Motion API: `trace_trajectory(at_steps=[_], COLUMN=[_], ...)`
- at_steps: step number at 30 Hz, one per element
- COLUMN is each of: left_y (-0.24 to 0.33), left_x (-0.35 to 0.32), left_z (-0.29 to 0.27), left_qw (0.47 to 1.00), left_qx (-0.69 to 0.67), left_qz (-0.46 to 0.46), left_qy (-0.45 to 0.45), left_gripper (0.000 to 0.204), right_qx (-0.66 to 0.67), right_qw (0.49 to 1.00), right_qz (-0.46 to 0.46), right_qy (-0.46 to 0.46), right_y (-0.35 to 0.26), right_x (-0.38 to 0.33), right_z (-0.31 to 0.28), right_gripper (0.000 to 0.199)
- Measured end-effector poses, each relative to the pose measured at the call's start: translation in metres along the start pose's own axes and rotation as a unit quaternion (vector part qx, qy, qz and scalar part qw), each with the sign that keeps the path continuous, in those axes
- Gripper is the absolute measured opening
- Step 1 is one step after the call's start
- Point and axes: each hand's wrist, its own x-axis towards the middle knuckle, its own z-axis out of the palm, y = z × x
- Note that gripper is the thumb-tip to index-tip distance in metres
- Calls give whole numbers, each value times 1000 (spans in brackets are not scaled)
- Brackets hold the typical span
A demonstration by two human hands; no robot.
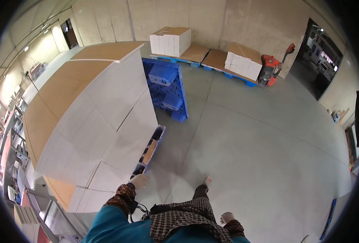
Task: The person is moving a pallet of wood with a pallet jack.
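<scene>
Two hands [140, 180] beside tall white stack [106, 121], blue pallet [169, 87] beyond

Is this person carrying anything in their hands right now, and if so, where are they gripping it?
Nothing is held. The left hand, in a pale glove, hangs free beside the tall stack of white sheets on its blue pallet. The right hand hangs loosely curled at the hip.

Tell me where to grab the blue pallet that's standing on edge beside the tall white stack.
Probably grip the blue pallet by its free edge facing the open floor, fingers hooked into the openings in its deck. It stands on edge with its other side close against the tall white stack, so only the floor side looks reachable.
</scene>
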Motion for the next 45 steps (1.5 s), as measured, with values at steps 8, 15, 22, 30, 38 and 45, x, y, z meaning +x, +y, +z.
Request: trace_trajectory(at_steps=[8, 15, 22, 30, 38, 45], left_y=[272, 421, 463, 491, 478, 505], left_x=[20, 97, 175, 217, 249, 274], left_z=[-34, -76, -124, -179, -198, -199], left_qw=[963, 904, 830, 765, 780, 719], left_qx=[78, 79, 39, 110, 66, 83], left_qz=[-41, 32, 66, -67, -169, -202], left_qy=[257, 419, 552, 631, 599, 660], left_gripper=[31, 62, 80, 92, 101, 95], right_qx=[-399, -284, 2, -147, -203, -214], right_qw=[914, 940, 960, 923, 840, 768], right_qz=[-66, -187, -245, -351, -504, -595], right_qy=[-30, 38, 134, 47, 11, -101], right_y=[-75, -162, -402, -677, -743, -787], right_x=[66, 188, 263, 237, 274, 305], right_z=[-185, -367, -414, -406, -386, -397], right_gripper=[16, 14, 34, 73, 94, 96])
